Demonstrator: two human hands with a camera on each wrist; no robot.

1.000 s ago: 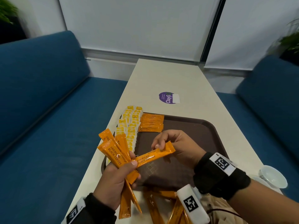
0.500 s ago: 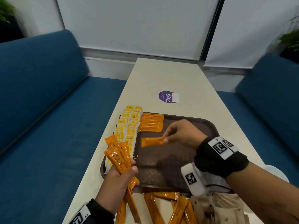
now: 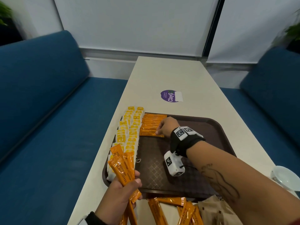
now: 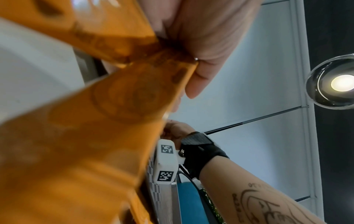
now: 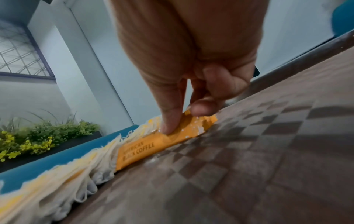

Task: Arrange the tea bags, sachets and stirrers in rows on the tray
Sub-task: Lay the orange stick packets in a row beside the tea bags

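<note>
On the brown tray (image 3: 215,127), beside the rows of yellow tea bags (image 3: 129,135), the right hand (image 3: 165,127) pinches an orange coffee sachet (image 3: 150,133) lying at the near end of its row. Nearer the tray's front-left corner, the left hand (image 3: 121,192) grips a fan of sachets (image 3: 123,166).

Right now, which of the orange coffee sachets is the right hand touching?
The nearest sachet of the orange row on the tray, beside the tea bags. The right hand pinches its end; the others lie farther back, untouched.
</note>
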